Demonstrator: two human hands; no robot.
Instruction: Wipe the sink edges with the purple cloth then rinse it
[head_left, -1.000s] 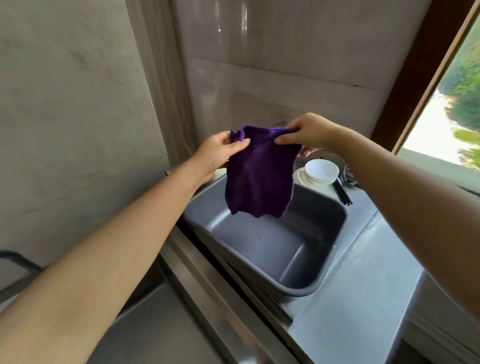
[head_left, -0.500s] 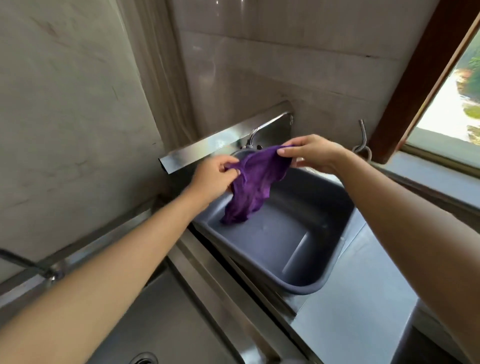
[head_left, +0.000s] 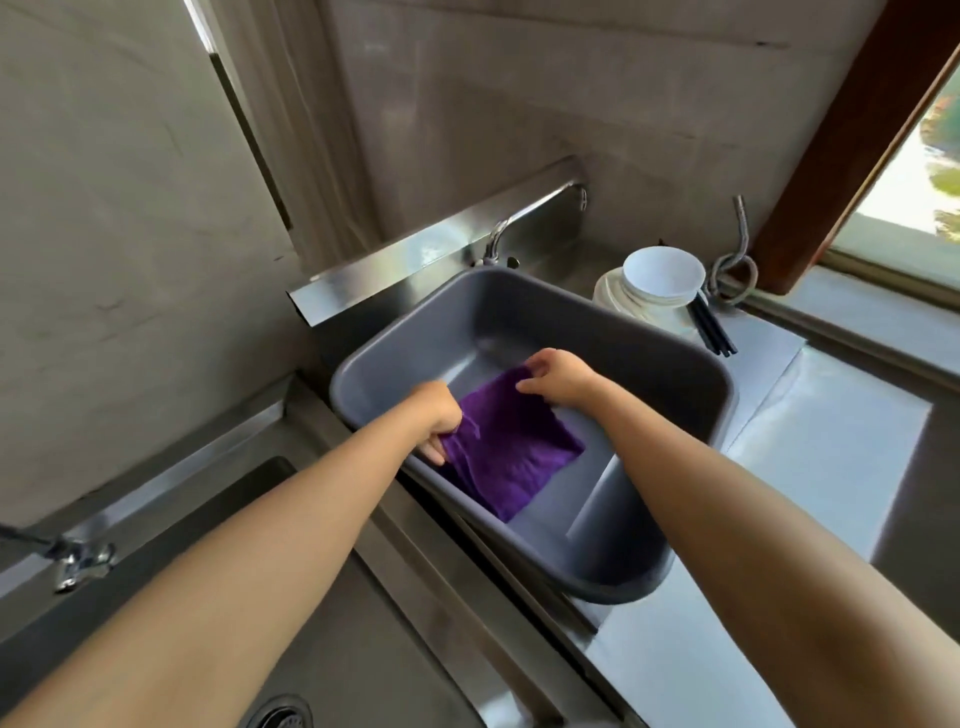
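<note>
**Purple cloth being spread inside the grey basin**

The purple cloth (head_left: 511, 447) is being held low inside the grey basin (head_left: 680, 364), which is seated in the right-hand sink opening. Its lower corner is draped toward the basin floor and near wall; whether it is fully resting there cannot be told. No water is made out in the basin.

The cloth's near-left edge is being pinched by the left hand (head_left: 439, 418), fingers curled tight around a bunched fold just inside the basin's near rim. The far top corner is being gripped by the right hand (head_left: 558, 382), thumb and fingertips closed on the fabric, remaining fingers loosely bent.

Handling, as judged: the cloth is being read as soft, light and limp, with a plush pile; no shape is being kept except where it is pulled between the two grips. If wetted, it is likely to grow heavier and cling to the plastic. Corners or edges are being favoured as hold points for spreading; for wiping the steel sink edge (head_left: 415, 525), a bunched pad under a flat palm is thought better.

Noted nearby: the tap (head_left: 524, 221) behind the basin, stacked white bowls (head_left: 657, 283) and dark chopsticks (head_left: 711, 327) on the counter (head_left: 810, 431) to the right. A second sink (head_left: 332, 634) and drain (head_left: 280, 714) are being seen at left.
</note>
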